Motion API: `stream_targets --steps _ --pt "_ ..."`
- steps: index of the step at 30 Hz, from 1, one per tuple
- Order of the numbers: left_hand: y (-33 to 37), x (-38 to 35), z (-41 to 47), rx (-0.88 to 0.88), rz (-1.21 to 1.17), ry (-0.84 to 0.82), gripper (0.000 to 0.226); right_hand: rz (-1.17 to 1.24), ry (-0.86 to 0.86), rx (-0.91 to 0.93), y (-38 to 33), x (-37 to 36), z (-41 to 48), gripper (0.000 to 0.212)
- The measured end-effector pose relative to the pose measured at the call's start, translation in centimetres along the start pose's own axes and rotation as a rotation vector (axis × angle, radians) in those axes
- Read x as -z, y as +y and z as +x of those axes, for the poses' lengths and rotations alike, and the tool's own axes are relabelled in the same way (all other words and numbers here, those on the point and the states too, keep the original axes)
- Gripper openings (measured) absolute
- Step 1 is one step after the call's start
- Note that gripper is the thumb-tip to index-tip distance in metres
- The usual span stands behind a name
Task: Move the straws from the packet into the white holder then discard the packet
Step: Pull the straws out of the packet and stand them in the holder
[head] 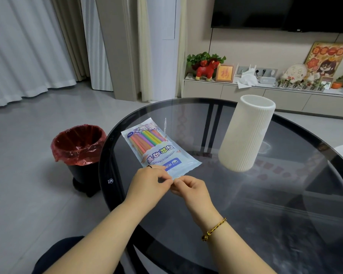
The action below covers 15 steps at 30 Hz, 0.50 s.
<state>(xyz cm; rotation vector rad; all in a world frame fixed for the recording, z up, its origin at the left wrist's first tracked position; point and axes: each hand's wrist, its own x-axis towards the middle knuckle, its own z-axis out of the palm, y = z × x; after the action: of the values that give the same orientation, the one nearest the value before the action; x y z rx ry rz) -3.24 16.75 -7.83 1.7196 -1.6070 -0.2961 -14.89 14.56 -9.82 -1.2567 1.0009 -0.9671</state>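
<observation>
A pale blue packet of coloured straws lies flat on the round glass table, its near end toward me. My left hand and my right hand both pinch that near edge of the packet, fingertips almost touching each other. The straws are still sealed inside. A tall white ribbed holder stands upright to the right of the packet, its mouth open and nothing visible inside it.
A black bin with a red liner stands on the floor left of the table. Beyond the table is a low cabinet with ornaments and plants. Curtains hang at the far left. My dark-clothed knee shows at the bottom.
</observation>
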Motion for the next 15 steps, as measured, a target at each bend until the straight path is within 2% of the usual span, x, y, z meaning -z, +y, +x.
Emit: stream_targets --steps 9,12,15 --pt "-0.5 -0.1 -0.1 -0.099 0.287 0.021 0.017 -0.07 0.075 -0.023 -0.5 -1.1 0.2 0.02" --pt "-0.5 -0.2 -0.3 -0.108 0.3 0.043 0.019 -0.027 0.077 -0.071 -0.7 -1.5 0.3 0.027" --pt "-0.1 0.7 -0.1 -0.101 0.203 0.179 0.016 -0.028 0.077 -0.137 -0.3 -1.8 -0.1 0.026"
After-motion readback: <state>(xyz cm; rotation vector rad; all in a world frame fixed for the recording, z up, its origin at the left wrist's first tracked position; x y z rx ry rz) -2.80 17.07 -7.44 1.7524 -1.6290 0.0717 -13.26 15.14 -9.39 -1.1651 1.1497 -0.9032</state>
